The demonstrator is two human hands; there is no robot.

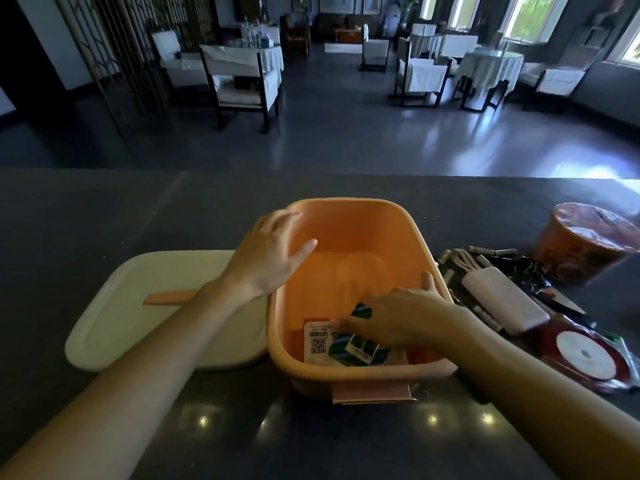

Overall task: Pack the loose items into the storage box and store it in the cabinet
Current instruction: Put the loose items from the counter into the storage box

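Note:
An orange storage box stands open on the dark counter in front of me. My left hand rests on its left rim, fingers spread, holding nothing. My right hand reaches down inside the box at the near right, its fingers on small blue-green packets lying on the bottom beside a white label with a QR code. Whether the fingers still grip a packet is partly hidden. The cream lid with an orange strap lies flat to the left of the box.
Right of the box lies a pile of loose items: a white power bank, several batteries, a red ribbon spool and an orange instant-noodle cup. Beyond the counter's far edge is a dining room with tables and chairs.

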